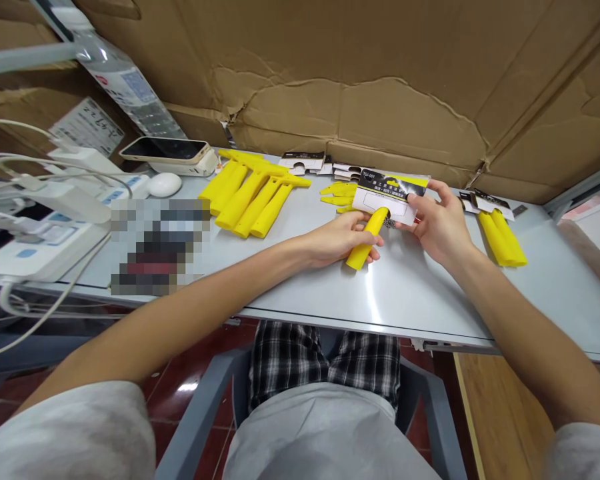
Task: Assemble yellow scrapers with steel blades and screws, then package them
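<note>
My left hand (333,239) is closed around a yellow plastic handle (363,250), which tilts down toward the table's front edge. In my right hand (439,220) is a printed black-and-white header card (387,201), pinched at its right end. The handle's upper end meets the card's lower edge; whether it passes through the card's hole I cannot tell. Something small, grey and beaded (390,223) shows just under the card. Behind my left hand lie thin yellow plastic pieces (337,193), partly hidden. More cards (350,171) lie at the back.
Several T-shaped yellow handles (255,197) lie left of centre. Carded yellow handles (503,240) lie at right. A phone (165,149), power strips with cables (45,247), a bottle (125,80) and a pixelated item (157,250) occupy the left side. Cardboard (405,113) walls the back.
</note>
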{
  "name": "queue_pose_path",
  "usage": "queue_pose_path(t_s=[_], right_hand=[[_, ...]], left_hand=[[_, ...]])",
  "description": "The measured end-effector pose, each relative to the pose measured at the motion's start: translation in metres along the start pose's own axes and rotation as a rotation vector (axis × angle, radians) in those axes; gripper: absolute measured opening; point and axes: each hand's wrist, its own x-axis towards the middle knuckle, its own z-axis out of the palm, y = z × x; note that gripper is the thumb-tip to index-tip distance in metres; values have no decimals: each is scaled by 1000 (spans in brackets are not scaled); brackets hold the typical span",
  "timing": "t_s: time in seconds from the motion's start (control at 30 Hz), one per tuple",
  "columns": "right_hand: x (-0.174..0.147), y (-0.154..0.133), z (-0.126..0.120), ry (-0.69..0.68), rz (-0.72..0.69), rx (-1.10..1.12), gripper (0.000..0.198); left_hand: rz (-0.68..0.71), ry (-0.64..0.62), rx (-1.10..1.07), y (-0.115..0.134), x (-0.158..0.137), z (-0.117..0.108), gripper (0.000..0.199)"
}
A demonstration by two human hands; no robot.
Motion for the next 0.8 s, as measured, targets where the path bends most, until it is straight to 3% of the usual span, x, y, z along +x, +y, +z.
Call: queue_pose_path(t_s=[0.23,0.4,0.57,0.8], right_hand=[[-7,7,6,-169,29,-3,87],[-8,11,7,-176,43,12,70],[3,4,-1,-48,13,43,59],[10,-6,-7,101,-63,94,63]], left_hand=[[78,126,-23,3,0,5,32],[76,113,27,4,-1,3,33],[69,59,104,4,-3,3,34],[13,-49,165,10,-8,1,38]])
